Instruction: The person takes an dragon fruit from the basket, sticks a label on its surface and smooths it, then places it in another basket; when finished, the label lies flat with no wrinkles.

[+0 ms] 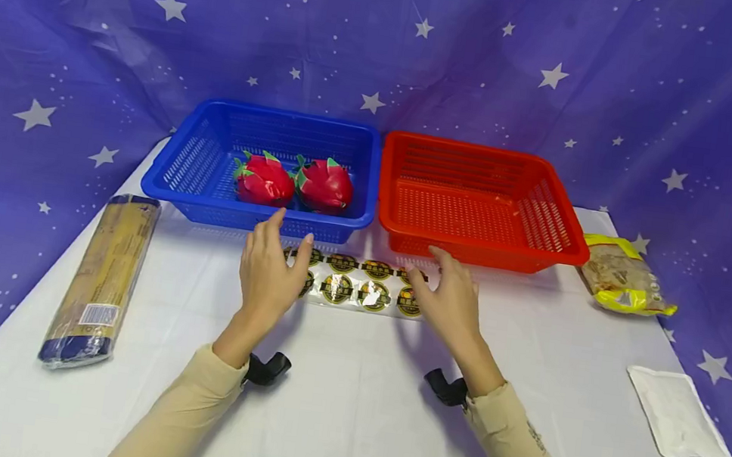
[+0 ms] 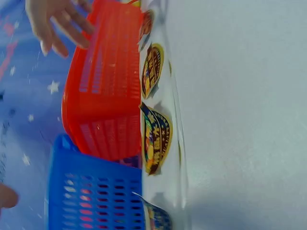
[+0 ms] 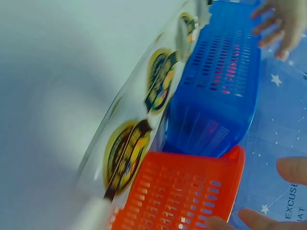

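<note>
My left hand hovers over the left end of a clear strip of round gold-and-black fruit stickers, fingers extended and thumb apart. Over the strip's right end is my right hand, its fingers loosely spread and holding nothing. Both hands cover parts of the strip. Behind it stands a blue basket with two red dragon fruits in it, their leaf tips green. Beside that, a red basket shows only its slatted floor. In the right wrist view, the stickers lie before both baskets.
A long brown-and-navy package with a barcode lies at the left. To the right are a yellow-edged clear food bag and a white packet. A purple star-patterned cloth hangs behind the white table.
</note>
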### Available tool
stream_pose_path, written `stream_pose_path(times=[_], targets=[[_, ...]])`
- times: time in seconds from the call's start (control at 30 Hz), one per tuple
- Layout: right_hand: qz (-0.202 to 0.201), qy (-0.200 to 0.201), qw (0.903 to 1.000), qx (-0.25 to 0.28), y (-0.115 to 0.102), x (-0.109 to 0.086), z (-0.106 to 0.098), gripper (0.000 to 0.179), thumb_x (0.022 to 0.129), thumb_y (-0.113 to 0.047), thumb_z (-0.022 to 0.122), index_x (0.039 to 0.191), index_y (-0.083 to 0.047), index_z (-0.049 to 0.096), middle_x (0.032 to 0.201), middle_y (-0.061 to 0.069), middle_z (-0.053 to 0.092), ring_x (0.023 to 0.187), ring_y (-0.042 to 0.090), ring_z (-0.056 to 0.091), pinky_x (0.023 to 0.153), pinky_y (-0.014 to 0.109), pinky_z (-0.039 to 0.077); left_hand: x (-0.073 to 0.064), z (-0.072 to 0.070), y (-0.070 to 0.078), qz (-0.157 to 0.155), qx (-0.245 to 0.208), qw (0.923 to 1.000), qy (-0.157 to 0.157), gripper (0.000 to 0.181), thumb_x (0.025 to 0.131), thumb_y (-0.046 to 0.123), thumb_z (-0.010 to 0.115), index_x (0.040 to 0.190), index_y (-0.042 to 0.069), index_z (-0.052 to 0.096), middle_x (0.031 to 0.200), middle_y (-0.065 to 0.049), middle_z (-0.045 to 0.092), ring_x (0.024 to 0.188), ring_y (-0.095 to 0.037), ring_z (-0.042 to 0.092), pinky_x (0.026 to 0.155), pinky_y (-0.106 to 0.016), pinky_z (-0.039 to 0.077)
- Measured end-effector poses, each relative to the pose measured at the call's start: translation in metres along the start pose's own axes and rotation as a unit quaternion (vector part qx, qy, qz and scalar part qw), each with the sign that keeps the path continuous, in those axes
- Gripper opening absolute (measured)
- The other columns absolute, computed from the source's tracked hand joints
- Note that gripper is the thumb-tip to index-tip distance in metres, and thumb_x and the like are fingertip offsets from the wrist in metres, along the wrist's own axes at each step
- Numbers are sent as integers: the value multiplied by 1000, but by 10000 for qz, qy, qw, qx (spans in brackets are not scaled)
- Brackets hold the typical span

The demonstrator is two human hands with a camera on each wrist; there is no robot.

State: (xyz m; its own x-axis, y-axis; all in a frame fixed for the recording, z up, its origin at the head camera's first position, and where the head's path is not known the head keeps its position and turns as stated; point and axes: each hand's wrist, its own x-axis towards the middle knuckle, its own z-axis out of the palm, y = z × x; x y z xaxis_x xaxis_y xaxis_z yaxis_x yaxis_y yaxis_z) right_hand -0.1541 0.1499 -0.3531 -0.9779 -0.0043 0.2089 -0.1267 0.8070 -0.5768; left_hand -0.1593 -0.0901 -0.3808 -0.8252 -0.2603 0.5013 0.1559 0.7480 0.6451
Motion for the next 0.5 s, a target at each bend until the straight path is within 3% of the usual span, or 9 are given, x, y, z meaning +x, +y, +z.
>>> stream_pose_path(times=[0.07, 0.2, 0.33, 0.4, 0.5], targets=[[118, 9, 9993, 345, -2, 3, 1, 51, 85, -39, 55, 127, -10, 50, 120, 13, 58, 109, 31, 51, 92, 48, 33, 4, 1, -5, -551, -404, 9974, 210, 62, 86, 43, 53, 135, 8, 36, 108, -16, 51, 95, -29, 49, 74, -41, 40], [61, 93, 9942, 1066, -7, 11, 8, 43, 86, -34, 57, 121, -8, 54, 109, 11, 63, 99, 26, 57, 88, 42, 42, 14, 3, -13, -1603, -928, 9822, 307, 72, 84, 54, 52, 140, 16, 28, 104, -14, 42, 89, -25, 44, 66, -36, 35], [-180, 53, 9832, 1813, -13, 23, 16, 38, 87, -31, 58, 115, -6, 57, 100, 9, 67, 89, 22, 61, 77, 34, 48, 23, 8, -20, -2189, -1054, 9695, 316, 76, 79, 62, 52, 141, 25, 27, 122, -15, 28, 111, -29, 34, 83, -42, 37], [-230, -67, 9752, 2200, -18, 29, 21, 35, 87, -29, 58, 114, -7, 58, 99, 10, 67, 88, 22, 62, 75, 30, 49, 26, 12, -22, -2396, -1113, 9638, 357, 77, 77, 65, 52, 139, 28, 27, 135, -16, 15, 126, -32, 22, 96, -47, 33], [-150, -319, 9573, 2868, -29, 40, 28, 32, 88, -27, 58, 113, -7, 59, 100, 13, 67, 91, 27, 62, 77, 27, 48, 31, 17, -23, -2582, -1248, 9565, 537, 77, 73, 69, 53, 134, 27, 29, 146, -17, -6, 137, -34, 2, 104, -53, 26]])
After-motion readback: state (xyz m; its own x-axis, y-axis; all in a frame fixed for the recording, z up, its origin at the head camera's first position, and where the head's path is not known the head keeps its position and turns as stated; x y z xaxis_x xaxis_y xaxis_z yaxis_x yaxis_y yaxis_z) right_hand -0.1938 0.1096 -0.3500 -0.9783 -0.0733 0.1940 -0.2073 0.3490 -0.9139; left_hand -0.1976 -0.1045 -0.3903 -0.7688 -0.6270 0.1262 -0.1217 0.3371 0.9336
